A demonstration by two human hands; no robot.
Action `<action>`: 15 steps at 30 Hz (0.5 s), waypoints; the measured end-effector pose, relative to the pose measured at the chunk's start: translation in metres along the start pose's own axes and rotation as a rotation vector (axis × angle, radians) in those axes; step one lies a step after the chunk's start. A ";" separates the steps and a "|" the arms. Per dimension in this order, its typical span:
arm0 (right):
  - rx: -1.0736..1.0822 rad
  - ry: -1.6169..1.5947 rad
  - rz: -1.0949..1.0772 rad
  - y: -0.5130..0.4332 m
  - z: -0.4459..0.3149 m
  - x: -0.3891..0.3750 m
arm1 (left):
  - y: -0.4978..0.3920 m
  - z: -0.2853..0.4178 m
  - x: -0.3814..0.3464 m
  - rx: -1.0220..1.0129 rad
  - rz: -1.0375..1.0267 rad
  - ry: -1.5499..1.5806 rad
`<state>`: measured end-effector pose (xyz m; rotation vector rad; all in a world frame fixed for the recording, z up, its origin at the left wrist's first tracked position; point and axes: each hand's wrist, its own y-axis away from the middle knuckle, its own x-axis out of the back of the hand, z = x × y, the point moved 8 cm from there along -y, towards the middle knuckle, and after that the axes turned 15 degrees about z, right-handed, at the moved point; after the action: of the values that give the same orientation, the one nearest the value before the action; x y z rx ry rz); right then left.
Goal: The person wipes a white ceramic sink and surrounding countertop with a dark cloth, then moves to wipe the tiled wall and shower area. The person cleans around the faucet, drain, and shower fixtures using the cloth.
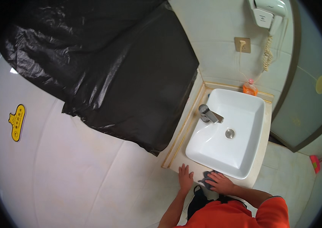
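Note:
My left hand [186,177] rests with its fingers apart on the front left corner of the pale stone counter [180,158]. Beside it, my right hand [220,182] lies on a dark grey cloth [208,180], pressed on the counter just in front of the basin. Whether the fingers grip the cloth or only lie over it is hard to tell. The white rectangular washbasin [243,125] stands on the counter with a metal drain [230,133] in its floor. A chrome single-lever faucet [210,114] is at the basin's left side.
Behind the basin stands an orange bottle with a pink cap [250,87]. Black plastic sheeting [138,77] covers part of the left wall. A hair dryer [269,14] with a coiled cord hangs above, near a wall socket [242,45]. A framed glass panel [306,85] is at right.

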<state>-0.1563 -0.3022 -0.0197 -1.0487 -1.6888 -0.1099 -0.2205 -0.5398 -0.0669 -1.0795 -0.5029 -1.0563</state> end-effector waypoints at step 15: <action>-0.088 -0.033 0.074 -0.051 -0.009 -0.018 | -0.013 -0.007 0.010 -0.002 -0.091 -0.024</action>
<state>-0.1842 -0.3481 -0.0092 -1.1837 -1.6855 -0.1199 -0.2291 -0.5517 -0.0565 -1.0804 -0.5753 -1.1249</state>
